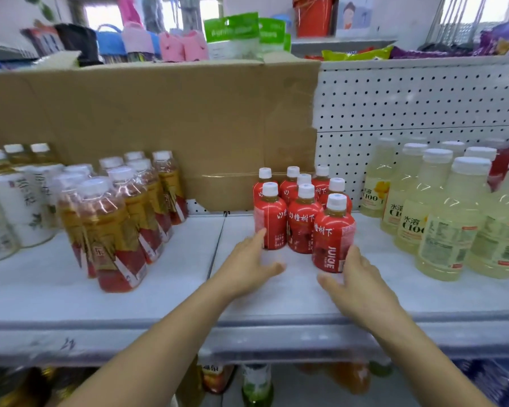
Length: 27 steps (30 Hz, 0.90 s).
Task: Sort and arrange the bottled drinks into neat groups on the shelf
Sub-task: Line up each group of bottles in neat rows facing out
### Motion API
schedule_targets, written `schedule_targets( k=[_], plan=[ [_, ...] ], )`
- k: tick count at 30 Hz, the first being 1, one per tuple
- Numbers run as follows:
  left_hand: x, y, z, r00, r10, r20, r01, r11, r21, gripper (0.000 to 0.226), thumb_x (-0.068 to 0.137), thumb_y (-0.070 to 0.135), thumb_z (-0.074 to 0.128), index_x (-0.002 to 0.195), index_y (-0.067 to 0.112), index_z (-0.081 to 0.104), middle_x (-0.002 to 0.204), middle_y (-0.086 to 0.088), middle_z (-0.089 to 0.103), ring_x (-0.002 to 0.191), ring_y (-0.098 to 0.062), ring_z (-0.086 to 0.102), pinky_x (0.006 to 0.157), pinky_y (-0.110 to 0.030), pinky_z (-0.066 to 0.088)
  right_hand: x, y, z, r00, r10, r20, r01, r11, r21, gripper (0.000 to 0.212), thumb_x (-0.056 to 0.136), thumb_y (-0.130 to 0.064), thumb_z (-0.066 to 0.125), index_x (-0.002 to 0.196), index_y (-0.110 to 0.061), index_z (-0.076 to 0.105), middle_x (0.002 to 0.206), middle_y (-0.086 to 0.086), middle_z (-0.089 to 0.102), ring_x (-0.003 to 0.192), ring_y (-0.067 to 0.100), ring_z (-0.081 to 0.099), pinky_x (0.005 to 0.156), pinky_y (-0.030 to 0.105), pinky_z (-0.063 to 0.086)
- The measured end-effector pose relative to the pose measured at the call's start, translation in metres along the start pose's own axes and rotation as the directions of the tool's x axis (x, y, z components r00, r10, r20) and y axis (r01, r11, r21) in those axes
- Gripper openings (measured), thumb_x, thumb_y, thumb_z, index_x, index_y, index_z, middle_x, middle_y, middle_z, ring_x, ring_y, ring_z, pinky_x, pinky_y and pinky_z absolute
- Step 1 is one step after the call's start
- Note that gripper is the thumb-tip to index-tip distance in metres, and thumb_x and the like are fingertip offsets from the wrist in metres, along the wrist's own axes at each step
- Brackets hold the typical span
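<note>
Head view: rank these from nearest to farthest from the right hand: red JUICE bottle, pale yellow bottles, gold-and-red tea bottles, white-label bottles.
1. Red JUICE bottle: against the right hand, at the front of the red group.
2. Pale yellow bottles: just to its right.
3. Gold-and-red tea bottles: on the left, beyond the left hand.
4. White-label bottles: far left.

Left forearm [165, 327], right forearm [417, 333] bare; left hand [252, 261], right hand [356, 277] bare
</note>
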<state>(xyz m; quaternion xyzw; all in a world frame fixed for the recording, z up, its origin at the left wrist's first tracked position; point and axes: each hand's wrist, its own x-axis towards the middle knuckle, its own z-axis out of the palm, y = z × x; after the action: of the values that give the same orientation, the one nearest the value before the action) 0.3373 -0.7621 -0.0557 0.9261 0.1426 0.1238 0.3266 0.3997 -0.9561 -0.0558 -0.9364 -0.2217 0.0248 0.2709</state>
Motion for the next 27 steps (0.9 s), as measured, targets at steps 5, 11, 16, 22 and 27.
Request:
schedule_targets(
  k=[5, 11, 16, 22, 27],
  plan=[
    [-0.067, -0.022, -0.038, 0.990, 0.045, -0.131, -0.023, 0.985, 0.170, 0.045, 0.093, 0.052, 0.059, 0.135, 0.035, 0.055, 0.127, 0.016, 0.063, 0.118, -0.004, 0.056, 0.102, -0.030, 0.047, -0.050, -0.045, 0.015, 0.971, -0.238, -0.012, 0.234, 0.961, -0.149, 0.050, 0.097, -0.053, 0.045, 0.143, -0.034, 0.041, 0.144, -0.011, 0.049, 0.131, 0.014, 0.045, 0.100, 0.033, 0.042],
    [-0.152, -0.102, -0.129, 0.930, 0.095, -0.355, -0.054, 0.991, 0.125, 0.012, 0.094, 0.040, 0.062, 0.100, 0.033, 0.070, 0.087, 0.019, 0.069, 0.084, 0.002, 0.063, 0.077, -0.025, 0.055, -0.081, -0.164, 0.082, 0.864, -0.497, -0.080, 0.503, 0.848, 0.168, 0.029, 0.093, -0.043, 0.058, 0.120, -0.036, 0.064, 0.110, -0.022, 0.065, 0.094, 0.000, 0.061, 0.086, 0.033, 0.054],
    [-0.214, -0.193, -0.224, 0.890, 0.032, -0.456, -0.012, 0.999, 0.047, 0.007, 0.092, 0.028, 0.069, 0.093, 0.034, 0.071, 0.079, 0.017, 0.071, 0.078, 0.000, 0.065, 0.068, -0.019, 0.050, -0.107, -0.286, 0.149, 0.778, -0.624, -0.073, 0.608, 0.719, 0.337, 0.018, 0.093, -0.036, 0.063, 0.110, -0.033, 0.068, 0.096, -0.024, 0.066, 0.090, -0.002, 0.061, 0.079, 0.023, 0.054],
    [-0.249, -0.282, -0.300, 0.896, -0.055, -0.441, 0.050, 0.998, -0.022, 0.024, 0.091, 0.025, 0.070, 0.112, 0.032, 0.064, 0.089, 0.015, 0.069, 0.086, 0.001, 0.063, 0.073, -0.021, 0.051, -0.109, -0.391, 0.204, 0.754, -0.657, 0.023, 0.596, 0.698, 0.396, 0.039, 0.091, -0.036, 0.067, 0.128, -0.027, 0.060, 0.108, -0.016, 0.063, 0.097, 0.000, 0.060, 0.088, 0.026, 0.051],
    [-0.244, -0.333, -0.338, 0.898, -0.048, -0.438, 0.063, 0.998, 0.021, 0.049, 0.088, 0.034, 0.072, 0.131, 0.035, 0.049, 0.117, 0.016, 0.059, 0.105, -0.001, 0.057, 0.089, -0.028, 0.050, -0.079, -0.451, 0.230, 0.795, -0.582, 0.169, 0.460, 0.761, 0.457, 0.085, 0.083, -0.041, 0.076, 0.151, -0.026, 0.028, 0.139, -0.003, 0.046, 0.118, 0.011, 0.052, 0.089, 0.025, 0.043]
  ],
)
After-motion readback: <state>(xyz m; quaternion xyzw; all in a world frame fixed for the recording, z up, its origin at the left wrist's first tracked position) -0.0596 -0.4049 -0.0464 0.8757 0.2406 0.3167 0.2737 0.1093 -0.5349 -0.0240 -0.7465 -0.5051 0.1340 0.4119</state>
